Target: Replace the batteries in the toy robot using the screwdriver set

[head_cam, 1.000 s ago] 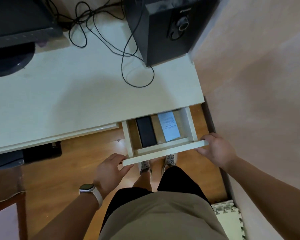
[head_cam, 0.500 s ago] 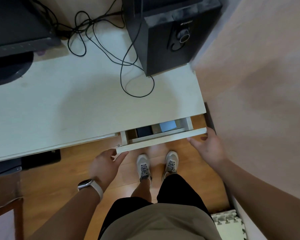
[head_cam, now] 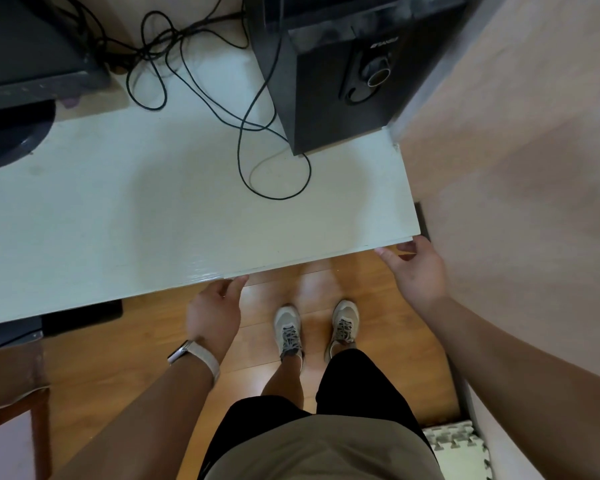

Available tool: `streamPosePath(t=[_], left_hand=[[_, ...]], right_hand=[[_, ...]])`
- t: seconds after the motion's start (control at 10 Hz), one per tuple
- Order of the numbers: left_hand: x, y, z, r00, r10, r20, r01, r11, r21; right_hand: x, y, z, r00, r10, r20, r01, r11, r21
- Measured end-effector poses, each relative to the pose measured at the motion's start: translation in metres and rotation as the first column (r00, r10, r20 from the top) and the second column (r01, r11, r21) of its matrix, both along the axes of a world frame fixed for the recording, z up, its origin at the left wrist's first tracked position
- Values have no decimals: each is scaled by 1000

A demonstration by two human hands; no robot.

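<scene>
Head view: I am looking straight down at a standing person's hands, legs and the edge of a desk.
Wall: (head_cam: 520, 168) a pale pink surface fills the right side of the view.
Tabletop: (head_cam: 125, 209) white and broad, running from the left edge to the wall, its front edge slanting up to the right.
Floor: (head_cam: 125, 362) glossy orange-brown wood below the tabletop.
Speaker: (head_cam: 343, 91) a black box standing at the far right corner of the tabletop, with a round knob on its face.
Monitor: (head_cam: 25, 74) dark, at the far left of the tabletop, only partly in view.
Cables: (head_cam: 243, 133) thin black wires loop across the tabletop between monitor and speaker.
Drawer front: (head_cam: 326, 259) a thin white strip flush under the tabletop's front edge, between the two hands.
Right hand: (head_cam: 414, 271) fingers loosely spread, empty, fingertips touching the right end of the drawer front.
Left hand: (head_cam: 215, 313) fingers relaxed and parted, empty, thumb tip touching the left end of the drawer front; a pale watch (head_cam: 196, 356) sits on that wrist.
Shoes: (head_cam: 288, 327) two light sneakers on the floor between the hands.
Toy robot and screwdriver set: I cannot see either of them in this view.
</scene>
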State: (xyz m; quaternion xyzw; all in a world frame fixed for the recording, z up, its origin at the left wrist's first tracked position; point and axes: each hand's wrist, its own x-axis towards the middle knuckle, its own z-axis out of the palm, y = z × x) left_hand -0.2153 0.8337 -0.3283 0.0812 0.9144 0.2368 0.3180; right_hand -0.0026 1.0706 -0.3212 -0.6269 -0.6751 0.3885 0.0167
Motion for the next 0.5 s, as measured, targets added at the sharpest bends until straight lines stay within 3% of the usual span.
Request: streamPosePath(t=[0.3,0.4,0.5], left_hand=[[-8,1,3,997,-72,1,72,997,-26],[-3,0,7,988,-156,18,154,987,54],[13,-6,17,940,-340,17,336,936,100]], right_hand=[[2,13,7,974,139,181,-149,988,41],[6,12,13,961,189,204,-205,977,61],[14,5,27,954,208,215,-230,970,82]])
